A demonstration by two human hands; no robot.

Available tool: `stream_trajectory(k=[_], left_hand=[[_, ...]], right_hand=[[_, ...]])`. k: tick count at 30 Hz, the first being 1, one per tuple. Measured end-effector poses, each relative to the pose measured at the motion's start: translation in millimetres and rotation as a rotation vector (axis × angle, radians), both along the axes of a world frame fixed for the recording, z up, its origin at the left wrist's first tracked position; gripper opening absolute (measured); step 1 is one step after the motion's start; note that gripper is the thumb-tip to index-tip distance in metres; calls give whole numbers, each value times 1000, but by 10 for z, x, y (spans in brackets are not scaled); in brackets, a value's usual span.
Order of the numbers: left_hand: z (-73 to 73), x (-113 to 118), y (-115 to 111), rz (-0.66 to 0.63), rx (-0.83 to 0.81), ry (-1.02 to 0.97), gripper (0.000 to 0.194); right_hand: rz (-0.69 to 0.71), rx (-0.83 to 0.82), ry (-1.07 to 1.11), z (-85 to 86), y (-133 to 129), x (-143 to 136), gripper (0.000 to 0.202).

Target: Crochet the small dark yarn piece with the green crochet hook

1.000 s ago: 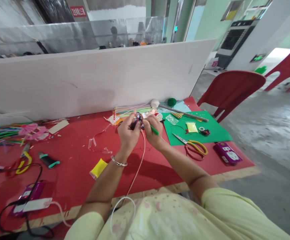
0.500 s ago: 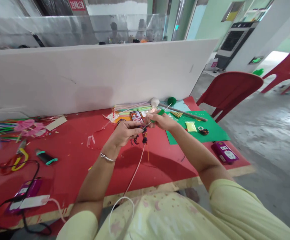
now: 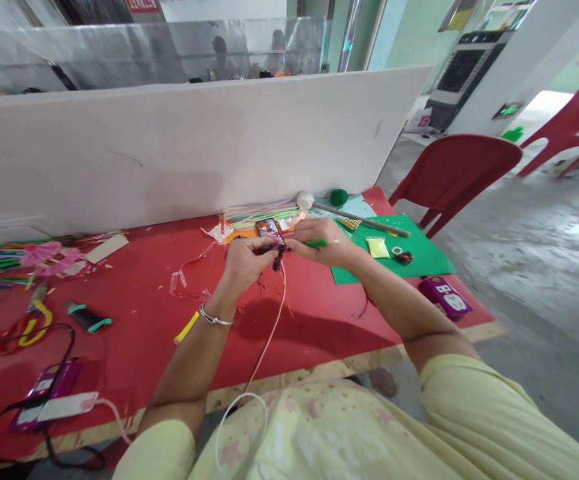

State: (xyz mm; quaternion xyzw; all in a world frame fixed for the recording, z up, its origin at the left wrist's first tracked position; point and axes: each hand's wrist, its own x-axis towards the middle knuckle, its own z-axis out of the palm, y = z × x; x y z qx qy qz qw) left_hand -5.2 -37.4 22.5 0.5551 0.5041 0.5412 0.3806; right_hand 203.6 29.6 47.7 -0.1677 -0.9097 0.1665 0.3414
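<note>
Between the thumb and fingers of my left hand (image 3: pixel 250 260) is a small dark knotted cord piece (image 3: pixel 278 259), with loose ends hanging below. My right hand (image 3: pixel 322 240) grips a green-handled tool (image 3: pixel 318 243), its tip pointing at the cord piece beside the left fingertips. The tool's tip is too small to make out. Just behind my hands lies a phone (image 3: pixel 268 228) with a lit screen. A pale cable (image 3: pixel 272 327) runs from below the cord piece toward my lap.
On the right, a green sheet (image 3: pixel 394 267) carries a yellow packet (image 3: pixel 378 248) and a dark cord bundle (image 3: pixel 405 257). Leftward lie yellow-handled scissors (image 3: pixel 39 323), teal-and-black cutters (image 3: pixel 88 317) and a purple box (image 3: pixel 54 383) with cables. A white board (image 3: pixel 194 153) stands along the back.
The green-handled tool has turned from slanting up to the right to nearly level, and its thin shaft no longer shows. My right hand has rolled over it, knuckles up.
</note>
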Motion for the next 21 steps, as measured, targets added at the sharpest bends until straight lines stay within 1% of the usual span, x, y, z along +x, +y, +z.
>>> stream_trajectory(k=[3, 6, 8, 10, 12, 14, 16, 19, 21], left_hand=[[11, 62, 12, 44, -17, -137, 28], [34, 114, 21, 20, -116, -347, 41], [59, 121, 18, -8, -168, -419, 43], [85, 96, 9, -65, -197, -423, 37], [105, 48, 1, -161, -226, -385, 30], [115, -4, -2, -243, -247, -340, 27], [114, -45, 5, -269, -245, -294, 26], [98, -77, 27, -249, -241, -220, 24], [86, -89, 38, -221, -237, -163, 25]], right_hand=[[-173, 276, -29, -187, -66, -57, 46], [-320, 418, 10, -426, -98, -115, 42], [-341, 483, 74, -551, -89, -137, 38], [-314, 604, 162, -608, -59, -142, 34], [-247, 743, 234, -594, -21, -130, 31], [-165, 806, 237, -527, 7, -105, 28], [-102, 797, 179, -435, 11, -68, 25], [-74, 748, 48, -285, -31, -3, 22], [-51, 675, -28, -177, -74, 45, 25]])
